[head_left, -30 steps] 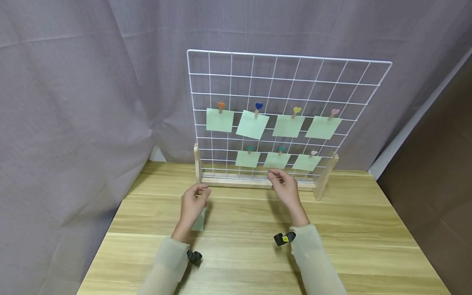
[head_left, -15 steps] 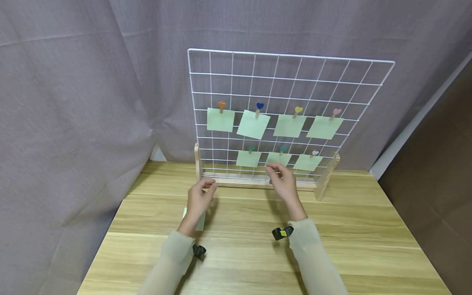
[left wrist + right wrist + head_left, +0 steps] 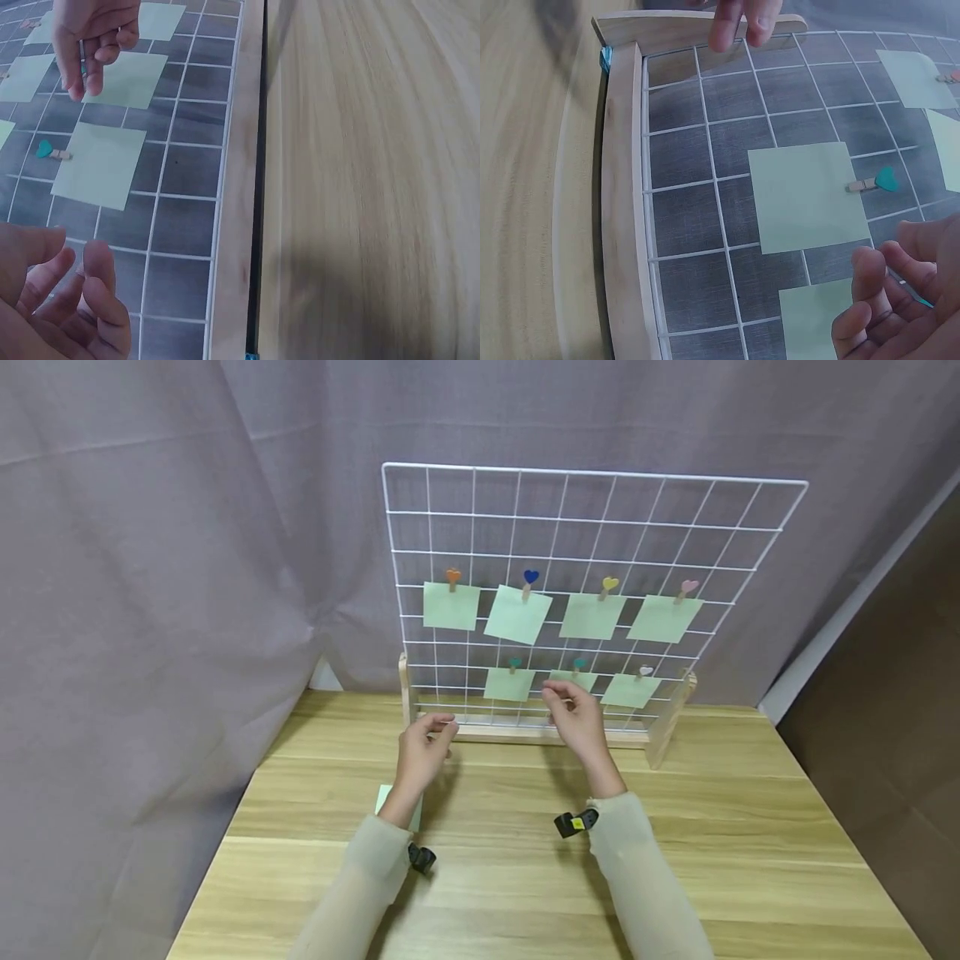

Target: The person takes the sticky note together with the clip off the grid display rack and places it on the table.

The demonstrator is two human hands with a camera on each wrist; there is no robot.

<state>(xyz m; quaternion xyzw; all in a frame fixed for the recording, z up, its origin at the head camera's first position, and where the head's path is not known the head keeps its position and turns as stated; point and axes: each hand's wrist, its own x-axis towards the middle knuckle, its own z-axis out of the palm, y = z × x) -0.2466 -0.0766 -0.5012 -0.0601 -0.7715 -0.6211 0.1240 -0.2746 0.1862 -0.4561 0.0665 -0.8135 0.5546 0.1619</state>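
Note:
My left hand (image 3: pixel 423 752) is in front of the lower left of a white wire grid (image 3: pixel 468 647). Its fingers are loosely bent, and the left wrist view shows a gap between thumb and fingertips with nothing in it. Nearest to it hangs a pale green paper note (image 3: pixel 101 166) under a teal heart clothespin (image 3: pixel 49 151). My right hand (image 3: pixel 581 722) is before the middle note (image 3: pixel 562 678) of the lower row, partly covering it. In the right wrist view its thumb and fingers stand apart, holding nothing visible. That note's teal clothespin (image 3: pixel 580 665) shows above the hand.
Several notes hang in an upper row, with orange (image 3: pixel 453 577), blue (image 3: pixel 531 577), yellow and pink heart clothespins. At the lower right hangs a note (image 3: pixel 632 691) with a white heart clothespin. Wooden feet (image 3: pixel 670 718) support the grid. A loose note (image 3: pixel 383 795) lies under my left wrist.
My left hand has moved right and forward towards the grid, above the loose note. My right hand has risen slightly, covering more of the middle lower note. The hanging notes stay in place.

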